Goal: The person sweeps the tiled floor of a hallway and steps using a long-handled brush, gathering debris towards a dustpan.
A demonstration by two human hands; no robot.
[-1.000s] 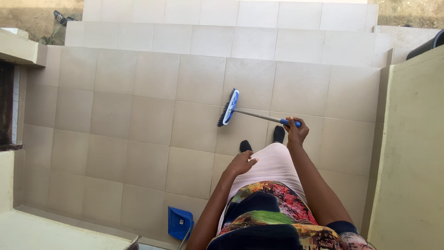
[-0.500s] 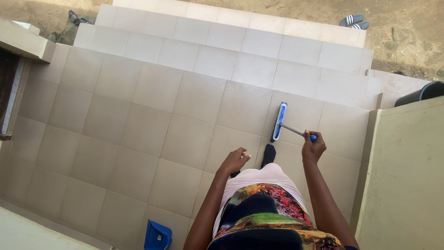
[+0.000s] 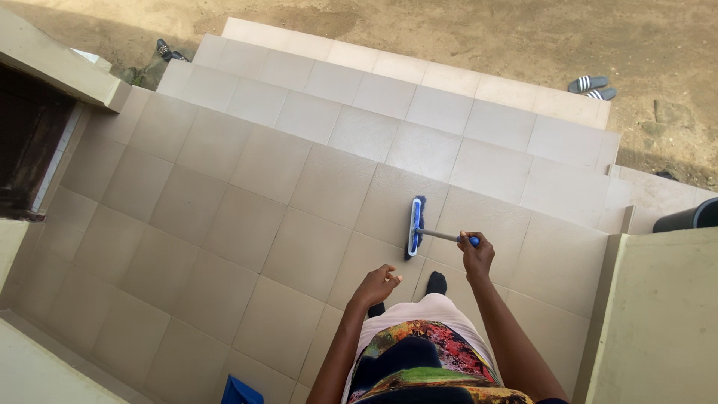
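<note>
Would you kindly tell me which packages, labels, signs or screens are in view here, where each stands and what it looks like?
None in view: no package, label, sign or screen shows.
What is there: a blue-headed broom held in the right hand over the beige tiled floor, the left hand empty, and a blue dustpan at the bottom edge.

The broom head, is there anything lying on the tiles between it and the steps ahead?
Nothing visible: bare beige tiles run from the broom head to the steps. The right hand grips the handle; the sandals lie beyond, on dirt.
</note>
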